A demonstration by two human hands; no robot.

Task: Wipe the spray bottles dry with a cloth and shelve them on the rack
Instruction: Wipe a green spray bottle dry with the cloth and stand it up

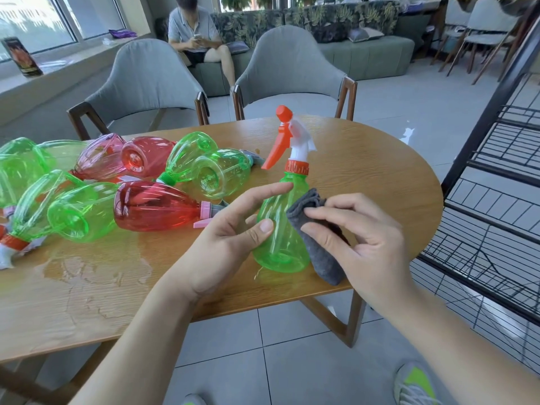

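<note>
A green spray bottle [282,229] with an orange-and-white trigger head stands upright near the table's front edge. My left hand [230,232] holds its left side, thumb on the body and index finger stretched toward the neck. My right hand [362,238] pinches a folded grey cloth [315,241] against the bottle's right side. Several green, red and pink spray bottles [152,210] lie on their sides across the left of the table. The black wire rack [496,206] stands at the right, its shelves bare.
The round wooden table [380,171] has a water puddle [87,270] on its front left. Two grey chairs [295,71] stand behind it. A person [195,36] sits on a sofa beyond. Tiled floor lies between table and rack.
</note>
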